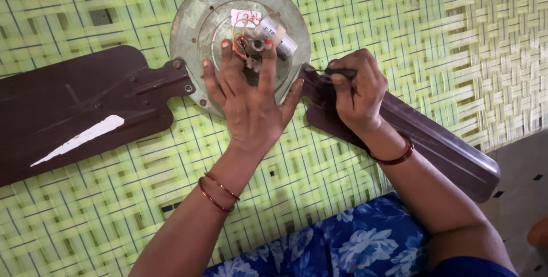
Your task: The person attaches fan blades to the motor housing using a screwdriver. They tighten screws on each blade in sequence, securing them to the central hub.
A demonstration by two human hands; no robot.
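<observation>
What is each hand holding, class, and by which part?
The right hand grips a screwdriver by its dark handle, tip at the blade bracket. The left hand holds nothing; it lies spread flat on the fan motor.

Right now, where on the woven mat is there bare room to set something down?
Free: woven mat right of the fan motor housing, and below the left fan blade. Crowded: housing centre under the left hand, and the right hand holding a screwdriver.

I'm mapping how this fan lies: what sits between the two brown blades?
In the head view, the round grey motor housing lies between the left blade and right blade, with the left hand spread flat on it.
</observation>
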